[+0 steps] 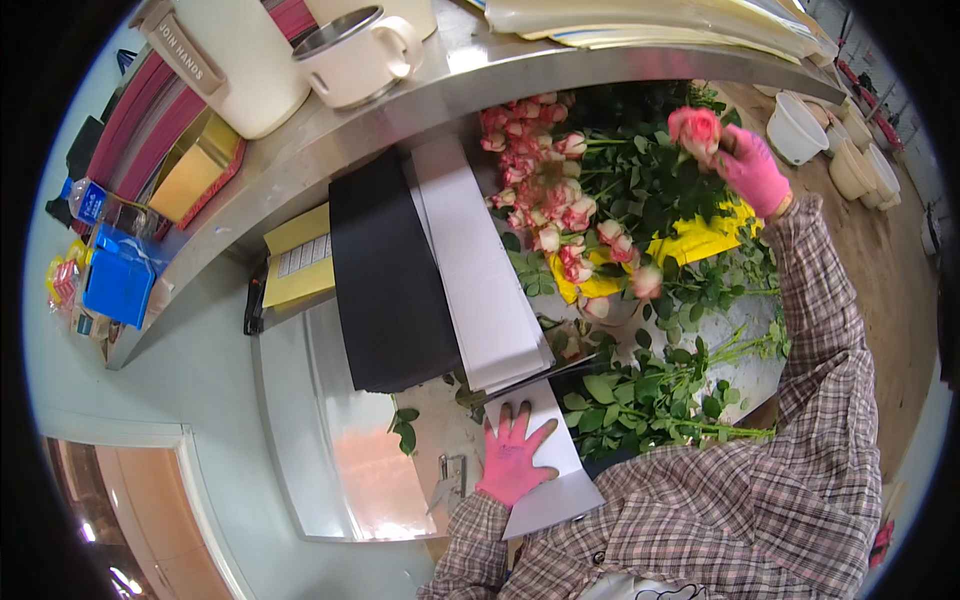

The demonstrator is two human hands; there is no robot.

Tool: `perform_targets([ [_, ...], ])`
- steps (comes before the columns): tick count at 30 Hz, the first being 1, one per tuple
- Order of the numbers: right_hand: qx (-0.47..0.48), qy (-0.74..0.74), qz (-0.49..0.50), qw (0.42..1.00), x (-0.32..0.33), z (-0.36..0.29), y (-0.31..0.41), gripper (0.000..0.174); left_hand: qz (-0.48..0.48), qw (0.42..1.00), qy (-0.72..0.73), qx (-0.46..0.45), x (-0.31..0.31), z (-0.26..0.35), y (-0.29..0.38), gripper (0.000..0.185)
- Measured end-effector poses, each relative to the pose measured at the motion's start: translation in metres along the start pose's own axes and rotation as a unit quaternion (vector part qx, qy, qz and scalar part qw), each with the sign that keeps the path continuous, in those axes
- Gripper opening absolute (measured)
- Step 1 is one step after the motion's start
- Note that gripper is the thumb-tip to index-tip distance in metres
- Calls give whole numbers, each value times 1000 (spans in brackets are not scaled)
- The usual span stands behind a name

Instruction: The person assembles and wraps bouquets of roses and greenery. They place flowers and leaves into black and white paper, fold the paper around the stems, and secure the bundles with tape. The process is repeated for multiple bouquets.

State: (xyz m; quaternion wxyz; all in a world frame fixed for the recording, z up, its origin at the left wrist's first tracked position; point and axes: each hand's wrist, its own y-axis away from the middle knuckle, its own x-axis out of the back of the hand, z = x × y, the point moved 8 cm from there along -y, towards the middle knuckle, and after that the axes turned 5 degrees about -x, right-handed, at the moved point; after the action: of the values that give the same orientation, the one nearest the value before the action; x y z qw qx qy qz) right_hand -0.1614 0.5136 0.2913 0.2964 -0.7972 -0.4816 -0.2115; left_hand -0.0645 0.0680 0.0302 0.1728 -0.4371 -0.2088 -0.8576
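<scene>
My left hand [514, 457], in a pink glove, lies flat with fingers spread on a folded white sheet [559, 495] near my body. At the far right of the table, my right hand [754, 172], also gloved in pink, pinches a pink rose [694, 129] just below its bloom. The rose is held above other leafy stems. Beside it, pink-and-white roses [540, 187] lie in a long heap with their blooms toward the left. Yellow wrapping [701, 232] shows under the flowers. More leafy stems [690, 390] lie nearer to me.
A stack of white paper [487, 277] and black sheets [390, 277] lie at centre. A metal shelf [450, 94] overhangs the back, bearing a cream mug [352, 60] and a jug [232, 67]. A small metal tool [452, 472] lies by my left wrist. White pots [796, 127] stand far right.
</scene>
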Motion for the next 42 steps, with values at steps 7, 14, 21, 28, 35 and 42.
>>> perform_targets([
  [7, 240, 311, -282, 875, -113, -146, 92, 25, 73, 997, -3, -6, -7, -13, 14, 88],
  [14, 177, 105, -571, 795, -310, -30, 318, 32, 103, 993, 11, -57, 0, -5, 5, 70],
  [21, 169, 170, -580, 779, -345, -22, 342, 28, -11, 988, 136, -79, -13, -38, 9, 50],
  [28, 238, 140, -358, 892, -272, -74, 204, 19, 18, 997, 79, 0, 0, -7, 20, 39],
  [35, 36, 207, 98, 973, -137, 157, -74, 40, -13, 990, 136, -22, -2, -2, 7, 35],
  [42, 161, 595, -1, 787, -100, 10, -40, 26, 28, 987, 158, 16, -9, -12, 26, 33],
])
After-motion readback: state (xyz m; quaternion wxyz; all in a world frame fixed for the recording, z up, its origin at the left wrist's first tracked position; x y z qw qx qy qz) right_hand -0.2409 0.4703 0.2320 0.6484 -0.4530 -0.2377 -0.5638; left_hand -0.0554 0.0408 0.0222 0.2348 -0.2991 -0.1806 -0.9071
